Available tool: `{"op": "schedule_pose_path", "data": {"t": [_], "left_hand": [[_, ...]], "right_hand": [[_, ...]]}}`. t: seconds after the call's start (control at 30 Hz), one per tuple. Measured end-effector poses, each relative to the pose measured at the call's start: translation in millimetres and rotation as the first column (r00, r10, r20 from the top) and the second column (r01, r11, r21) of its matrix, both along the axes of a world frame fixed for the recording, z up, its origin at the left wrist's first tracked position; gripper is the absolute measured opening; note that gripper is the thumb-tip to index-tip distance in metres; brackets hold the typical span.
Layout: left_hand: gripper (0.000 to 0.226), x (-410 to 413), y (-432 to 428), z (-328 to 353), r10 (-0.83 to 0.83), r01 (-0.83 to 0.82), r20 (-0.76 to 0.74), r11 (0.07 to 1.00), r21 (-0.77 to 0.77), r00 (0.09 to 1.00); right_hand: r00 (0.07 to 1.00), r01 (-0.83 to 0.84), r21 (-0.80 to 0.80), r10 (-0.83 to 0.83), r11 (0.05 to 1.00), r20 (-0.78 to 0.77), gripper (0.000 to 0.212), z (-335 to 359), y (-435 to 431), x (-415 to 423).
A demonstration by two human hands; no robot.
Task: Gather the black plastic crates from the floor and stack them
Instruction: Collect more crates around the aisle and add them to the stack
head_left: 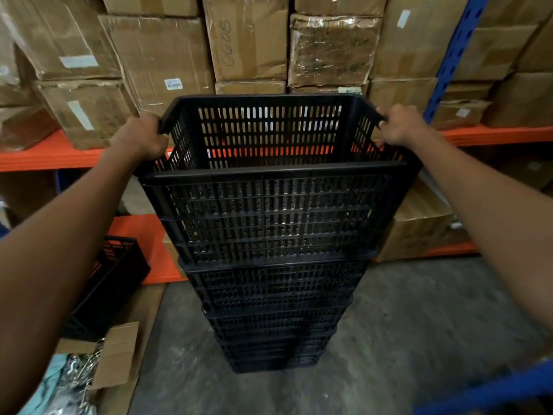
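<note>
top crate (pixel 269 139) on stack (pixel 272 283), floor (pixel 404 339) | left hand (pixel 143 139) grips left rim; right hand (pixel 399 125) grips right rim | spare crate (pixel 110 286) at left

Black slotted crates (pixel 269 217), orange shelf beams (pixel 45 157), blue upright (pixel 457 52), brown cartons (pixel 158 58).

Two hands, left hand (pixel 140 139) and right hand (pixel 401 127), one stack of at least four black crates (pixel 269 220), lower ones uncountable, one separate crate (pixel 110 283), over a dozen cardboard boxes (pixel 248 40)
</note>
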State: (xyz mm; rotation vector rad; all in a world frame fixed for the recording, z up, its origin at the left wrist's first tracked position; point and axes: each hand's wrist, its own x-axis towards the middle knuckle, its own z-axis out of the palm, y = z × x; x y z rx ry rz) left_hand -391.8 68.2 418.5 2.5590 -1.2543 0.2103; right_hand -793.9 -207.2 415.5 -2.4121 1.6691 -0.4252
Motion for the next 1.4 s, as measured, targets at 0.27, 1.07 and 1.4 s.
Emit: {"op": "schedule_pose_path", "data": {"t": [0.27,1.07,1.4], "left_hand": [[0.05,-18.4,5.6,0.2,-0.045,0.031,0.198,0.997,0.075,0.979],[0.047,152.3,188.4,61.5,0.17,-0.167,-0.042,0.984,0.069,0.985],[0.036,309.6,355.7,-76.0,0.431,-0.403,-0.287,0.902,0.155,0.855]], "right_hand": [[0.972,-0.1,-0.142,0.066,0.985,-0.226,0.047,-2.5,17.0,5.6],[0.72,-0.694,-0.048,0.691,0.719,-0.056,0.054,82.6,237.0,424.4],[0.598,-0.772,0.245,0.801,0.586,-0.033,0.053,-46.3,369.7,631.5]]}}
